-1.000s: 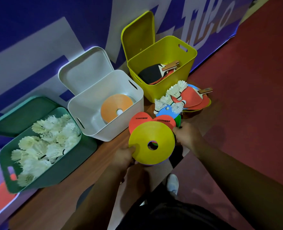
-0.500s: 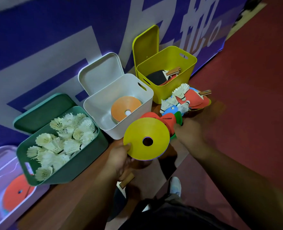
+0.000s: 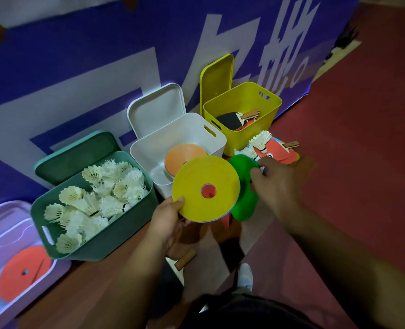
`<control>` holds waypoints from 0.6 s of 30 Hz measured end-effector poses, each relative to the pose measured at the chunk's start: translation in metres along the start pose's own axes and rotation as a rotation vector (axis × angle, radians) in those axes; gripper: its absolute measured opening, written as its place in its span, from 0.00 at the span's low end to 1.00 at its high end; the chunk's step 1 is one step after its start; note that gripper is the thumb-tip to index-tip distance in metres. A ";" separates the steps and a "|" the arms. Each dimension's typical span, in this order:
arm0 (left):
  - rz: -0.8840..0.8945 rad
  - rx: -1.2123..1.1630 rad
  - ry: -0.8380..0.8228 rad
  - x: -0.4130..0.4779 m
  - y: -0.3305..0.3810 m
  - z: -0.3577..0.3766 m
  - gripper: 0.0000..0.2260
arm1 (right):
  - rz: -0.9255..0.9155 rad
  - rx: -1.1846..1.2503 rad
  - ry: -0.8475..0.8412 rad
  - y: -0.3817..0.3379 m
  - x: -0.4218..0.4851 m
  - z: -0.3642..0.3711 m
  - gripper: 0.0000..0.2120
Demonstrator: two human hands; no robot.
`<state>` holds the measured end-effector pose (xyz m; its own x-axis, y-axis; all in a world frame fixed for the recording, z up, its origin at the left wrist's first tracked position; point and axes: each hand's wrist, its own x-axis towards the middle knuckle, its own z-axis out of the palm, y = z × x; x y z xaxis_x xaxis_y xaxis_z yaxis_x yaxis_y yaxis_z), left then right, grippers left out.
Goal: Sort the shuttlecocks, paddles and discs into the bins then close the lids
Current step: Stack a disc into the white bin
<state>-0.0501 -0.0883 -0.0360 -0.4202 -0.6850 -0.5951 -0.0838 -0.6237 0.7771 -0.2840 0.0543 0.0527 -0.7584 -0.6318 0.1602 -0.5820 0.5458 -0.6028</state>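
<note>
My left hand (image 3: 167,222) grips a stack of discs topped by a yellow disc (image 3: 205,187), held beside the white bin (image 3: 149,153). A paddle handle (image 3: 185,259) sticks out below that hand. My right hand (image 3: 274,184) pinches a green disc (image 3: 243,184) just right of the stack. The white bin holds an orange disc (image 3: 184,155). The green bin (image 3: 106,241) is full of shuttlecocks (image 3: 94,198). The yellow bin (image 3: 251,129) holds paddles (image 3: 237,117). More shuttlecocks (image 3: 260,141) and red paddles (image 3: 276,150) lie in a pile on the floor behind my right hand. All three lids stand open.
A clear purple bin (image 3: 11,262) at the far left holds a red disc (image 3: 22,273). A blue and white banner wall (image 3: 101,67) stands behind the bins. Red floor (image 3: 363,138) stretches to the right. My shoe (image 3: 245,276) is below the hands.
My left hand has lifted the yellow-topped stack toward the white bin. My right hand has picked a green disc out of the pile and holds it next to the stack. The view shifted left.
</note>
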 end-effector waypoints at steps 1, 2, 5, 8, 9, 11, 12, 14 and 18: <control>0.009 -0.013 -0.008 -0.001 0.002 0.000 0.09 | 0.003 0.053 0.001 -0.003 0.001 -0.002 0.08; 0.020 -0.021 -0.016 -0.002 0.005 0.000 0.08 | 0.022 0.113 -0.008 -0.006 0.003 -0.003 0.10; 0.052 -0.045 -0.029 0.000 0.013 0.000 0.08 | 0.114 0.293 -0.083 -0.014 0.010 -0.002 0.10; 0.097 -0.057 -0.005 -0.001 0.020 0.002 0.10 | 0.172 0.446 -0.191 -0.025 0.012 0.003 0.10; 0.116 -0.045 0.006 0.000 0.021 0.002 0.10 | 0.195 0.484 -0.224 -0.028 0.012 0.005 0.10; 0.153 0.006 0.025 0.000 0.022 0.002 0.09 | 0.218 0.529 -0.277 -0.032 0.010 0.009 0.11; 0.174 0.039 0.033 0.000 0.022 0.002 0.08 | 0.221 0.540 -0.299 -0.033 0.010 0.013 0.11; 0.212 0.115 0.053 -0.002 0.025 0.003 0.10 | 0.215 0.563 -0.337 -0.032 0.010 0.021 0.11; 0.273 0.269 0.133 -0.005 0.027 0.005 0.10 | 0.267 0.613 -0.368 -0.025 0.010 0.034 0.10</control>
<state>-0.0546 -0.1004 -0.0113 -0.3406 -0.8657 -0.3669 -0.2260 -0.3034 0.9257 -0.2672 0.0156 0.0434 -0.6413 -0.7226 -0.2580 -0.0444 0.3707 -0.9277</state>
